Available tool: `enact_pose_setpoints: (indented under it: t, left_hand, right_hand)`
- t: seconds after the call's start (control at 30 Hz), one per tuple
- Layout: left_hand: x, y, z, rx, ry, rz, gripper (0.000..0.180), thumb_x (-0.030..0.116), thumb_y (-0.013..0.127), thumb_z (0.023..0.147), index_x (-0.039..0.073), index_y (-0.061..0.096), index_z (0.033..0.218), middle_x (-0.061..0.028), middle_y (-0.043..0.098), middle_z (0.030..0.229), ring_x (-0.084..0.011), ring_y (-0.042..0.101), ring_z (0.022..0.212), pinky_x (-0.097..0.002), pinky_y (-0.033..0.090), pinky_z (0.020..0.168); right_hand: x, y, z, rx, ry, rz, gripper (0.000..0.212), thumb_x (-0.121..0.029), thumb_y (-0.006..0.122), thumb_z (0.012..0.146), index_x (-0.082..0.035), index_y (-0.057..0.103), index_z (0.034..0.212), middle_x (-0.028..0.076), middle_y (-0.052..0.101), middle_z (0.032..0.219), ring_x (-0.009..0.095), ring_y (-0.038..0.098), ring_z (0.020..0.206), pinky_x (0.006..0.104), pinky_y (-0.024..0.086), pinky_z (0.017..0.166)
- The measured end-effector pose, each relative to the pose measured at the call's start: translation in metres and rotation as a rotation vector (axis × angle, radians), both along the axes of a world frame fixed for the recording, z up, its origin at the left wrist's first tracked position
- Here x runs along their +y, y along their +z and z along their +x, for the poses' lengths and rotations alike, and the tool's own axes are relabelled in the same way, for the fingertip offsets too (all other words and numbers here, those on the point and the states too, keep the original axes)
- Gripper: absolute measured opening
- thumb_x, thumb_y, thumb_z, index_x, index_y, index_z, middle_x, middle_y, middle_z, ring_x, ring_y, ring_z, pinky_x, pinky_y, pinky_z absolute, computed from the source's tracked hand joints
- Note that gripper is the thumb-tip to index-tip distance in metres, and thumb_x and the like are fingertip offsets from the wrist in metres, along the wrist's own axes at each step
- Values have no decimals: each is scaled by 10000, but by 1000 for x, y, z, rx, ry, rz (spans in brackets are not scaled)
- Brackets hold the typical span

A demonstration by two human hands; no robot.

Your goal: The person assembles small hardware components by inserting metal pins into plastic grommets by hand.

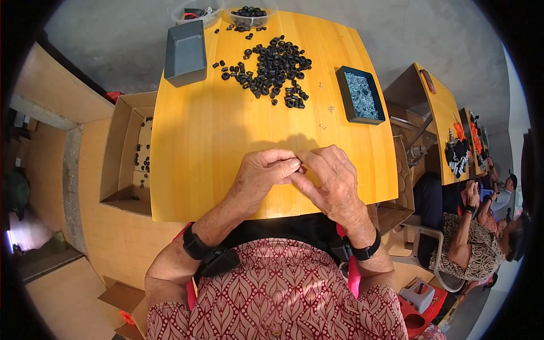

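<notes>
My left hand (259, 174) and my right hand (334, 179) meet over the near part of the yellow wooden table (198, 170). Thumb and fingers are pinched together on both, fingertips touching. A dark speck shows between them, but the fingers cover whatever they hold. Beyond the hands lies a loose pile of small black ring-shaped parts (277, 65). To the right of the pile, a dark tray (343, 97) holds many tiny clear, shiny pieces (362, 93). A few of these clear pieces (331, 109) lie loose on the tabletop beside the tray.
An empty grey bin (186, 54) stands at the table's far left. Behind it are two clear round tubs (251, 21), one with black parts. A cardboard box (116, 158) with scattered black parts sits left of the table. People (470, 243) sit at other tables on the right.
</notes>
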State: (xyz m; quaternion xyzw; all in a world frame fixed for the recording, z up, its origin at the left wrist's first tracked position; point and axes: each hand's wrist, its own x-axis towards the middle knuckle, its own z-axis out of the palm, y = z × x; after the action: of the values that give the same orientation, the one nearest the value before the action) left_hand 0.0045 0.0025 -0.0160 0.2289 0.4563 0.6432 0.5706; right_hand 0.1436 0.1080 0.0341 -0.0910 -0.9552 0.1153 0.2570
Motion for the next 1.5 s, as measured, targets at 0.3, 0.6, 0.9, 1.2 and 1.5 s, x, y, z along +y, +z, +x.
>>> enact_pose_setpoints:
  t: [0.3,0.6,0.9,1.2,1.5]
  left_hand:
    - [0,1,3,-13,66,-10,252,189,636,937,-22,675,1070,-78,689,978,-145,655,923,-288,511,857]
    - [1,10,1,-31,55,-119,350,273,594,974,-16,633,1167,-86,670,1066,-167,651,969,-323,517,913]
    - [2,3,-1,30,-55,-131,400,266,579,984,-47,587,1233,-120,648,1134,-198,652,998,-333,524,929]
    - [1,-2,8,245,87,-53,232,121,655,907,-59,678,1052,-66,699,893,-112,636,827,-252,508,745]
    - [2,-3,12,581,144,-74,221,126,691,867,-34,693,1020,-84,712,815,-94,619,723,-256,502,668]
  right_hand:
    - [11,-13,-6,39,13,25,394,-153,796,701,-8,640,1034,86,586,832,268,596,784,371,483,703]
    - [17,-11,-3,2,32,73,351,-154,801,699,1,653,977,87,601,822,265,597,769,367,487,704]
    - [16,-17,-1,31,-21,70,269,-147,790,703,-11,660,896,71,579,745,251,582,716,361,465,655]
    - [7,-18,-1,-12,-49,83,216,-133,761,706,-56,563,747,74,501,669,258,550,641,375,462,603]
    - [8,-11,2,-106,-42,119,239,-159,745,740,-62,528,715,80,479,671,267,553,638,380,472,601]
